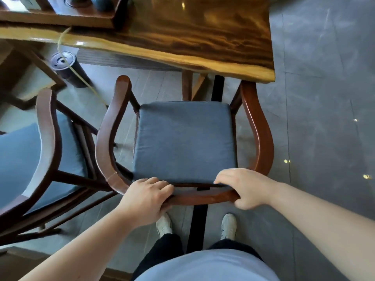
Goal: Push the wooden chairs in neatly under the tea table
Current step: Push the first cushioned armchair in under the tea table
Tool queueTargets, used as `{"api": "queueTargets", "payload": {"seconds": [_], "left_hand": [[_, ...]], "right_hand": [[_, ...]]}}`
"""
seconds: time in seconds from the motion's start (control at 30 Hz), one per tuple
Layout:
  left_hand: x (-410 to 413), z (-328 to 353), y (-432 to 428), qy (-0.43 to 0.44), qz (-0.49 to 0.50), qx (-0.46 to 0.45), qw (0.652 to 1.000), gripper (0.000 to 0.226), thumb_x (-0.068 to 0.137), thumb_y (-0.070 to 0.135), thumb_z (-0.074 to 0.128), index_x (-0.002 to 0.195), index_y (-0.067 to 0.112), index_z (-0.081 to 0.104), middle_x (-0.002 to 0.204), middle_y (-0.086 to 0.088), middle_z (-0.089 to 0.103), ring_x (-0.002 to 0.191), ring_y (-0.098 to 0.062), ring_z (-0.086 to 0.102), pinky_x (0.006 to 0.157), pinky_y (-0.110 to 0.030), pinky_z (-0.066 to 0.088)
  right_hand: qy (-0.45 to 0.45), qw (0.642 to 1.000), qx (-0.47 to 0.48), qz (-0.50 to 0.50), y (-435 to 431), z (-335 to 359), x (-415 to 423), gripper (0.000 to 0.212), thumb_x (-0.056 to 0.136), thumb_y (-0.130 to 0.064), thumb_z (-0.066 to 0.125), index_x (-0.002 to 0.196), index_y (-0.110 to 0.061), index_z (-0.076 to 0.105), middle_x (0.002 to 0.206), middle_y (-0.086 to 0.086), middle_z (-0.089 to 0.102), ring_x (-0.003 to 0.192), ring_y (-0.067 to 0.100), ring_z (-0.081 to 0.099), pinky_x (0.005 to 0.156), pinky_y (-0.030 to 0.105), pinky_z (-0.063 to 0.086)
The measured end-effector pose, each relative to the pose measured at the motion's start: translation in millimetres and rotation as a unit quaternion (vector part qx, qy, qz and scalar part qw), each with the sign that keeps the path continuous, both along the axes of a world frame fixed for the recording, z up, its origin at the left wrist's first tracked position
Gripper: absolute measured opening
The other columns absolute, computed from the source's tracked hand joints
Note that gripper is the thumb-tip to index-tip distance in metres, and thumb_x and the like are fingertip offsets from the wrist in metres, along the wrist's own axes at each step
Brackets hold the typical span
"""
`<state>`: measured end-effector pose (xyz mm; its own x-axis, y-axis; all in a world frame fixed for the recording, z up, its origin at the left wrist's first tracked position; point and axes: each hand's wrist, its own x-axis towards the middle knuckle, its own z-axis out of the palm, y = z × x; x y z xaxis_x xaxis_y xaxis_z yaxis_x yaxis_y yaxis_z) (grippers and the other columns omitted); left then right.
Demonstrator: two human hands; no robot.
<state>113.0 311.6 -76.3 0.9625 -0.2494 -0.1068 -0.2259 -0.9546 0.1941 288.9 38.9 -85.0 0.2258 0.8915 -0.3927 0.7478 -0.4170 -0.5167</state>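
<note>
A wooden armchair (261, 134) with a curved dark-red back rail and a grey seat cushion (183, 140) stands directly in front of me, facing the tea table (182, 33). Its front armrest tips sit just at the table's near edge. My left hand (145, 196) grips the back rail left of centre. My right hand (243, 187) grips the same rail right of centre. A second wooden chair (47, 138) with a grey cushion stands to the left, angled and farther out from the table.
A dark cylindrical bin (65, 64) with a yellow hose running into it stands on the floor under the table's left part. A raised wooden tea tray (60, 17) lies on the tabletop. Grey tiled floor (324, 98) spreads to the right. My feet are behind the chair.
</note>
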Motion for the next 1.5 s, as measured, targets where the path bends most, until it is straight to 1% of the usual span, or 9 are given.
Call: {"api": "queueTargets", "payload": {"seconds": [0.1, 0.23, 0.37, 0.57, 0.93, 1.07, 1.17, 1.23, 1.5], "left_hand": [[-5.9, -3.1, 26.1, -0.011, 0.007, -0.018, 1.0, 0.027, 0.076, 0.044, 0.05, 0.085, 0.022, 0.062, 0.073, 0.007, 0.065, 0.064, -0.023, 0.062, 0.049, -0.031, 0.05], [-2.1, -10.3, 36.7, -0.02, -0.039, -0.048, 0.998, 0.024, 0.082, 0.041, 0.045, 0.076, 0.021, 0.059, 0.062, 0.006, 0.06, 0.05, -0.024, 0.057, 0.038, -0.028, 0.042], [1.3, -12.2, 39.0, -0.027, -0.061, -0.063, 0.996, 0.019, 0.079, 0.038, 0.052, 0.074, 0.02, 0.055, 0.061, 0.006, 0.058, 0.049, -0.022, 0.056, 0.037, -0.027, 0.041], [14.5, -6.2, 48.9, -0.047, -0.086, -0.049, 0.994, 0.023, 0.074, 0.041, 0.054, 0.074, 0.019, 0.056, 0.06, 0.006, 0.058, 0.05, -0.021, 0.057, 0.037, -0.027, 0.041], [13.1, -14.3, 73.1, -0.071, -0.114, -0.065, 0.989, 0.026, 0.081, 0.044, 0.055, 0.076, 0.018, 0.057, 0.062, 0.006, 0.06, 0.052, -0.021, 0.058, 0.039, -0.031, 0.045], [6.6, -16.2, 80.0, -0.062, -0.115, -0.077, 0.988, 0.031, 0.091, 0.046, 0.047, 0.078, 0.019, 0.058, 0.063, 0.007, 0.06, 0.053, -0.018, 0.057, 0.041, -0.03, 0.045], [6.8, -14.6, 83.3, -0.051, -0.129, -0.062, 0.988, 0.023, 0.082, 0.041, 0.054, 0.079, 0.02, 0.061, 0.065, 0.007, 0.062, 0.055, -0.019, 0.059, 0.042, -0.029, 0.046], [8.8, -12.8, 82.4, -0.045, -0.125, -0.064, 0.989, 0.022, 0.08, 0.04, 0.053, 0.079, 0.019, 0.061, 0.066, 0.007, 0.062, 0.055, -0.019, 0.059, 0.041, -0.03, 0.047], [18.6, -3.6, 79.2, -0.051, -0.093, -0.056, 0.993, 0.025, 0.076, 0.046, 0.054, 0.075, 0.021, 0.058, 0.06, 0.007, 0.059, 0.051, -0.019, 0.058, 0.041, -0.028, 0.045]], "right_hand": [[0.0, 0.997, -0.017, -0.076, -3.2, -10.5, -15.1, 0.051, 0.069, -0.029, 0.061, 0.12, -0.022, 0.063, 0.116, -0.005, 0.067, 0.107, 0.019, 0.061, 0.09, 0.039, 0.051], [-0.018, 0.994, -0.045, -0.102, -1.7, -6.1, -21.1, 0.015, 0.069, -0.024, 0.064, 0.083, -0.026, 0.061, 0.078, -0.011, 0.065, 0.074, 0.011, 0.061, 0.064, 0.038, 0.051], [-0.028, 0.992, -0.034, -0.118, -4.8, -11.0, -24.3, 0.018, 0.063, -0.015, 0.065, 0.072, -0.02, 0.05, 0.067, -0.005, 0.058, 0.064, 0.012, 0.055, 0.057, 0.038, 0.048], [-0.031, 0.987, -0.016, -0.154, 5.6, 7.5, -22.2, 0.009, 0.067, -0.023, 0.059, 0.065, -0.02, 0.051, 0.06, -0.01, 0.055, 0.063, 0.013, 0.055, 0.059, 0.038, 0.046], [-0.049, 0.984, -0.076, -0.155, 27.5, 9.7, -38.1, 0.006, 0.073, -0.023, 0.059, 0.069, -0.025, 0.054, 0.07, -0.007, 0.064, 0.068, 0.017, 0.059, 0.06, 0.036, 0.05], [-0.05, 0.983, -0.096, -0.147, 34.4, 15.0, -53.0, 0.016, 0.076, -0.019, 0.057, 0.071, -0.031, 0.047, 0.072, -0.008, 0.062, 0.07, 0.019, 0.058, 0.055, 0.031, 0.038], [-0.07, 0.983, -0.107, -0.13, 34.2, 17.5, -62.3, 0.006, 0.08, -0.024, 0.058, 0.085, -0.027, 0.059, 0.085, -0.005, 0.069, 0.08, 0.022, 0.062, 0.06, 0.031, 0.038], [-0.072, 0.983, -0.108, -0.132, 33.1, 20.2, -60.7, 0.017, 0.079, -0.022, 0.056, 0.093, -0.028, 0.063, 0.089, -0.004, 0.07, 0.083, 0.023, 0.062, 0.062, 0.031, 0.041], [-0.095, 0.985, -0.111, -0.092, 36.1, 30.5, -43.6, 0.011, 0.084, -0.031, 0.059, 0.094, -0.028, 0.062, 0.09, -0.005, 0.07, 0.084, 0.023, 0.062, 0.066, 0.031, 0.043]]}}
